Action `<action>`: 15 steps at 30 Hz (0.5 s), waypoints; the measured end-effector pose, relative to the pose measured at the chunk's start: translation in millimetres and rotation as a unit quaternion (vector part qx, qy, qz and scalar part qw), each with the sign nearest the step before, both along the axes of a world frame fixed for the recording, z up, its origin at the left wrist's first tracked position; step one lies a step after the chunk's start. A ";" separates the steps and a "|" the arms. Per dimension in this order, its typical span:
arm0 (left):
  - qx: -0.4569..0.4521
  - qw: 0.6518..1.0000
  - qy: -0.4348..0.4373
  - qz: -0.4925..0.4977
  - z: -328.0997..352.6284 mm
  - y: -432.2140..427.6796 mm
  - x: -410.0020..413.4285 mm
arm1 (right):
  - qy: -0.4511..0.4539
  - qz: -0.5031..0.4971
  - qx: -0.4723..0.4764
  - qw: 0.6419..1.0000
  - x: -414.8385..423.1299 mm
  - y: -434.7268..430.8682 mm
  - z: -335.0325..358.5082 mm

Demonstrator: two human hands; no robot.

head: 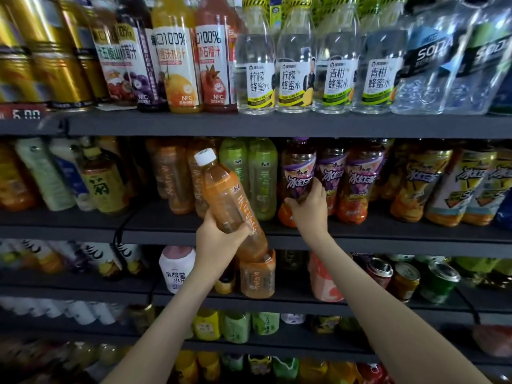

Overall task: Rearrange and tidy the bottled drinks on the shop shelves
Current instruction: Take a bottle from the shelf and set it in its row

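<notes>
Step in hand: re-slotting. Left hand (pixel 219 241), fingers clamped round a tilted orange tea bottle (pixel 225 198), held off the middle shelf (pixel 388 241). Right hand (pixel 307 207) grips a purple-labelled bottle (pixel 299 169) standing there. Next, likely: open a gap and stand the orange bottle upright.

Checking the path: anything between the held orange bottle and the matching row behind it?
Nothing visible. The orange bottle in the left hand hangs tilted just before the matching row; the right hand grips a purple bottle off to the side.
</notes>
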State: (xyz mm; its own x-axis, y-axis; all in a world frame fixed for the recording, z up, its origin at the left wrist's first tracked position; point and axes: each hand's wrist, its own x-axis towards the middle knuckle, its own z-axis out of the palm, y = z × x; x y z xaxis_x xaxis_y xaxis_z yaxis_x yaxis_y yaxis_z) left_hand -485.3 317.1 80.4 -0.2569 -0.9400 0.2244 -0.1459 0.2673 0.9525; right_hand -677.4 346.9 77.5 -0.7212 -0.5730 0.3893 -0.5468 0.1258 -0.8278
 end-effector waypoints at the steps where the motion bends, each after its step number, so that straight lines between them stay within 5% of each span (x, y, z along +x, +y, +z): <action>1: 0.007 1.000 0.001 0.000 -0.8 -0.7 0.9 | 0.000 0.000 -0.004 1.000 -0.3 -0.6 -1.8; 12: 0.022 0.999 -0.024 0.015 -5.4 -1.0 -4.5 | -0.005 0.025 0.027 0.999 -9.9 -15.7 -1.0; 15: 0.021 0.999 -0.038 0.012 -11.1 -0.8 -1.7 | 0.050 -0.014 -0.035 0.998 6.8 -3.8 -5.8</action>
State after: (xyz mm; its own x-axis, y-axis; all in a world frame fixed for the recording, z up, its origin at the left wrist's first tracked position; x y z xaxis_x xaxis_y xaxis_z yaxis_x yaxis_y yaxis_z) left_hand -486.9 316.3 69.3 -0.2493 -0.9541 0.1657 -0.2239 0.2233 0.9487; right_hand -670.6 343.1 71.7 -0.6914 -0.5221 0.4994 -0.6250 0.0854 -0.7760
